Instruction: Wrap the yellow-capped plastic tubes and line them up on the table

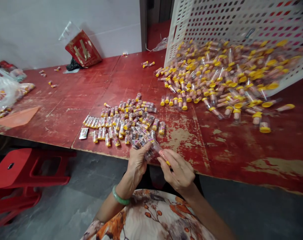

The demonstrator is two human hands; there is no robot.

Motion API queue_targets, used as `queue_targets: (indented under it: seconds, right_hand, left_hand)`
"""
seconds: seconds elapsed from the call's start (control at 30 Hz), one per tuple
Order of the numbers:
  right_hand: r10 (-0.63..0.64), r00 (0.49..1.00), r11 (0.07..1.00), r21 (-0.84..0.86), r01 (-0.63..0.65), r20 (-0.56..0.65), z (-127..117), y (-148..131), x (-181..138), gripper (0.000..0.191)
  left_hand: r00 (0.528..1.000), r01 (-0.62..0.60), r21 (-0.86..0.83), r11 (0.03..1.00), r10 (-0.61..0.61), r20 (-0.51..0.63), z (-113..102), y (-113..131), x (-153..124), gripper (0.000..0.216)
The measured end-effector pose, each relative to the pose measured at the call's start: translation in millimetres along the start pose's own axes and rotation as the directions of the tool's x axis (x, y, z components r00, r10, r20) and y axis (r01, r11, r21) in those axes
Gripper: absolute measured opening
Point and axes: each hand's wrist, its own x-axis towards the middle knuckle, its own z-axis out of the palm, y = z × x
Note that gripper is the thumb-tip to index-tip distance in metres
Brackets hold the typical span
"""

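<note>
My left hand (pixel 137 160), with a green bangle at the wrist, is closed around a bundle of small printed sleeves (pixel 138 141) at the near table edge. My right hand (pixel 179 171) pinches a small clear tube with a yellow cap (pixel 163 155) and holds it against the left hand's bundle. Just beyond my hands lies a pile of several wrapped tubes (pixel 126 120) on the worn red table (pixel 216 143). A large heap of unwrapped yellow-capped tubes (pixel 221 80) spills from a tipped white perforated crate (pixel 231 23) at the back right.
A red plastic stool (pixel 26 166) stands on the grey floor at the left. A clear bag of tubes (pixel 6 95) and an orange sheet (pixel 16 117) lie at the table's left end. A red bag (pixel 82 48) leans against the white wall. Stray tubes are scattered at the back.
</note>
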Motion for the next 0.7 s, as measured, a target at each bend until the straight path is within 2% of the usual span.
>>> queue_targets:
  seconds: [0.1, 0.17, 0.27, 0.33, 0.37, 0.47, 0.53, 0.63, 0.7]
  right_hand:
    - [-0.076, 0.994, 0.990, -0.117, 0.084, 0.077, -1, -1, -4, 0.036]
    - [-0.023, 0.997, 0.995, -0.097, 0.031, 0.075, 3, -3, -7, 0.036]
    - [0.119, 0.992, 0.993, 0.007, -0.119, -0.043, 12, -5, -5, 0.042]
    - [0.187, 0.977, 0.978, 0.117, -0.175, -0.101, 15, -4, 2, 0.045]
    - [0.203, 0.976, 0.964, 0.189, -0.185, -0.082, 15, -3, 5, 0.044]
    - [0.229, 0.969, 0.877, 0.411, -0.247, 0.092, 8, 3, 13, 0.031]
    - [0.282, 0.948, 0.826, 0.466, -0.319, 0.148, 3, 6, 14, 0.024]
    - [0.351, 0.934, 0.838, 0.425, -0.342, 0.060, 4, 7, 13, 0.020]
    - [0.326, 0.945, 0.878, 0.372, -0.302, -0.003, 7, 7, 12, 0.017]
  left_hand:
    - [1.000, 0.013, -0.002, 1.000, -0.013, 0.015, -1, 0, 0, 0.037]
    - [0.999, 0.033, 0.004, 0.999, -0.033, 0.036, -2, -1, -1, 0.035]
    - [0.995, 0.071, 0.040, 0.997, -0.074, 0.068, -3, -3, -3, 0.035]
    - [0.994, 0.079, 0.059, 0.995, -0.083, 0.072, -3, -2, -4, 0.037]
    - [0.994, 0.074, 0.062, 0.995, -0.078, 0.070, -3, -1, -3, 0.038]
    - [0.995, 0.069, 0.077, 0.995, -0.074, 0.064, -4, 4, -1, 0.038]
    - [0.992, 0.098, 0.099, 0.990, -0.105, 0.070, -4, 7, -1, 0.038]
    - [0.983, 0.139, 0.132, 0.981, -0.153, 0.100, -3, 6, -4, 0.034]
    - [0.977, 0.151, 0.143, 0.978, -0.169, 0.127, -2, 4, -7, 0.032]
